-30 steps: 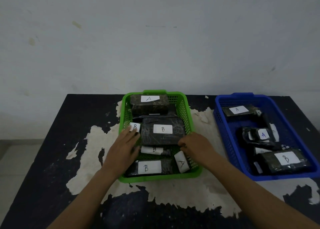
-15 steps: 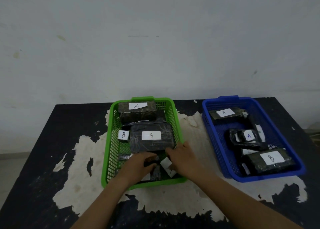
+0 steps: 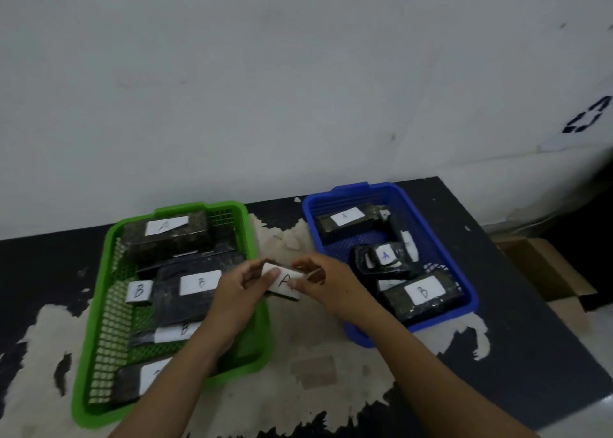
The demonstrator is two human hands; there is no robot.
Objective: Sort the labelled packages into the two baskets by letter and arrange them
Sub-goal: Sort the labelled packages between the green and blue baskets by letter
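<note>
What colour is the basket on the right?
The right basket is blue, seen in the head view.

Nearest package (image 3: 131, 386) in green basket (image 3: 87, 338), letter hidden by left arm (image 3: 185, 371), held A package (image 3: 283, 282) partly behind left hand (image 3: 235, 296) and right hand (image 3: 330, 288), side label (image 3: 407, 242) in blue basket (image 3: 365, 187) unreadable

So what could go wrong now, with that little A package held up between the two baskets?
The left hand and right hand only pinch the held A package by its ends, so it might slip onto the table. Both baskets are mixed too: a B package lies in the blue basket, a big A package in the green basket, so this one could land wrongly.
</note>
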